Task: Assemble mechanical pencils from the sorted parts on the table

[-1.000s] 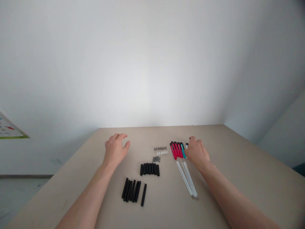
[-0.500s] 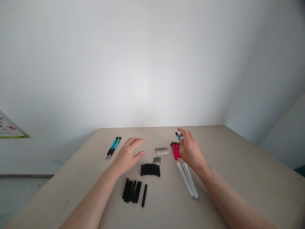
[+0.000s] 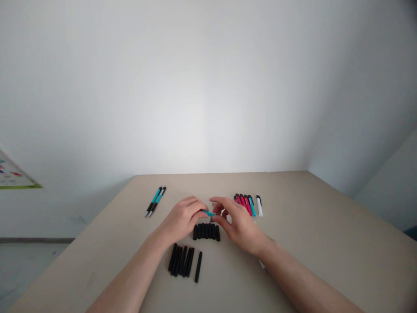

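Observation:
A teal pen barrel with a dark end is held level over the middle of the table. My left hand is closed on its left end, thumb against fingers. At the other end, my right hand pinches the barrel with thumb and a curled finger, its index finger lifted away. Just below the hands lies a row of short black grips. Small metal parts behind it are mostly covered by my hands. The white refills are largely hidden under my right forearm.
Two assembled teal-and-black pens lie at the back left. Several red barrels, a teal barrel and a white barrel lie at the back right. Longer black tubes lie in front, with one black tube set apart.
My right hand has brought the teal barrel from the back right to the middle. My left hand has moved slightly right and closed on it.

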Tool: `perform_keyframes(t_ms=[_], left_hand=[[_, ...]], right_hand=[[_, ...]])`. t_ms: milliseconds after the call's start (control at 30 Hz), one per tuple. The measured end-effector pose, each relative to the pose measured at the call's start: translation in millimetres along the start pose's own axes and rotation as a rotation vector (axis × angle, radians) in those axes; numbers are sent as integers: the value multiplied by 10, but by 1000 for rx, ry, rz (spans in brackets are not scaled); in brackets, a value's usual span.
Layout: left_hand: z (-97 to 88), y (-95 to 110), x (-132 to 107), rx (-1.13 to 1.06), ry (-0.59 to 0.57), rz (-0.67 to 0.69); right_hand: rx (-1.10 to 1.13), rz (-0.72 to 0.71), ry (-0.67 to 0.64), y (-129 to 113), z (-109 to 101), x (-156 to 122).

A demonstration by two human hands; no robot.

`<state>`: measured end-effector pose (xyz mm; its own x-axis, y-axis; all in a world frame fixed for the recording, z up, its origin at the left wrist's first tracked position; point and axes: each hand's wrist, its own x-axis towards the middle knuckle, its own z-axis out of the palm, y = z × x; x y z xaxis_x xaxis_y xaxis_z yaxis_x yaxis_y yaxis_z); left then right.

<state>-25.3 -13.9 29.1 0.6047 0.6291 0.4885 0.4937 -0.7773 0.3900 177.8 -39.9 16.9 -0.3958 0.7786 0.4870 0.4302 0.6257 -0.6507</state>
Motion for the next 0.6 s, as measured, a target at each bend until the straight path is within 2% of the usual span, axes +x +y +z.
perform_keyframes(t_ms=[233,367,500,600], left_hand=[[28,-110,-61,35,47,-129],[9,-165,-79,70,81,-168],[-9,-189,-83,69,95,-161],[1,-198,-86,54,100,-158]], right_hand=[[-60,45,22,-1,-73,11],[-274,208,89,92,-199,29],[-519,455,-69,201,-330,28],[-595,511,-155,228,-358,14]])
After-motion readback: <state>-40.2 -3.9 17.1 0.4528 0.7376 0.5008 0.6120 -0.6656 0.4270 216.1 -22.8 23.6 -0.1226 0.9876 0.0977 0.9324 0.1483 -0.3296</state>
